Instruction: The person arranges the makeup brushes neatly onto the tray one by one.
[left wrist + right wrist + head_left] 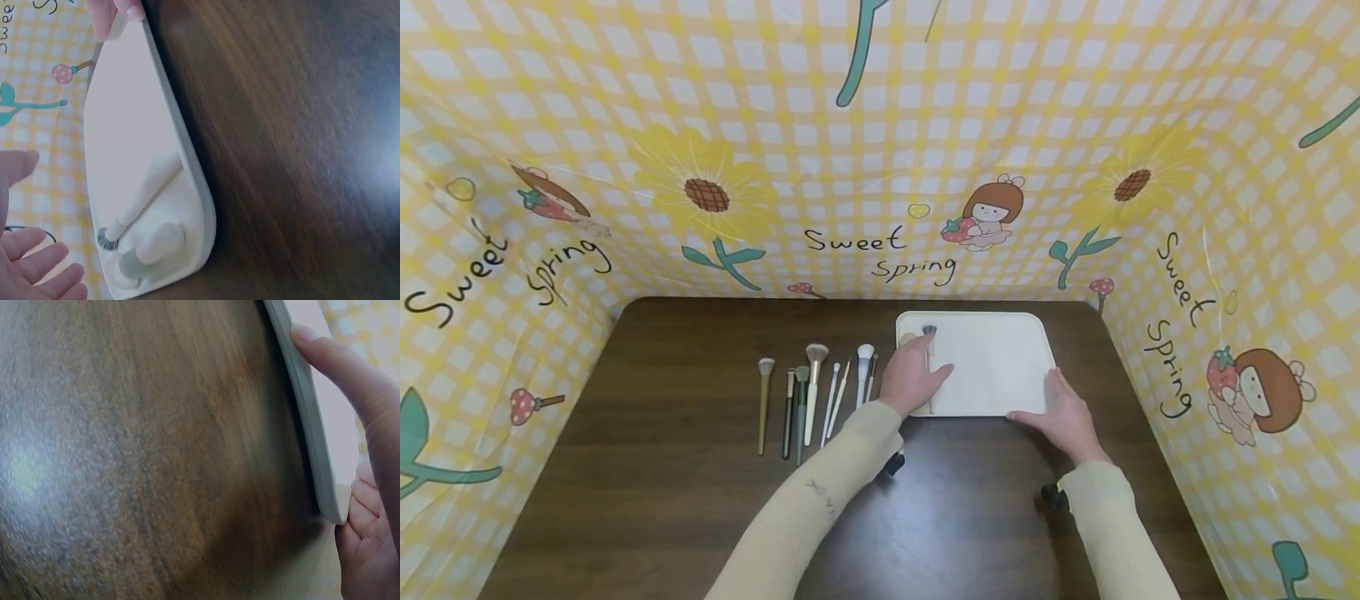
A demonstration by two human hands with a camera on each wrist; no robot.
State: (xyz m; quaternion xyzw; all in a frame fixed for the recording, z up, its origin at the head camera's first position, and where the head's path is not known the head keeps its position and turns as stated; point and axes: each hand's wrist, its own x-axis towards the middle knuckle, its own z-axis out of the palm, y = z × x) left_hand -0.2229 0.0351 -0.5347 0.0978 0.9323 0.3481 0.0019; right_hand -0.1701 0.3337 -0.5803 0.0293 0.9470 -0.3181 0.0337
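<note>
A white tray [988,362] lies at the back right of the table. My right hand [1063,417] holds its front right corner, thumb on the front rim and fingers along the right side; the right wrist view shows this thumb [337,362]. Over the tray's left end is my left hand [916,379], its fingers [40,265] loosely extended with nothing held. A makeup brush [144,194] with a pale handle and dark bristles lies in the tray's left end. Beside it is a stubby pale item [161,244] whose kind I cannot tell. My left hand partly hides both in the head view.
Left of the tray, several makeup brushes lie side by side on the dark wooden table [685,400]. Among them are a gold-handled brush [763,408], a green one [801,412] and a broad white one [812,396]. Yellow checked cloth [850,167] walls the back and sides.
</note>
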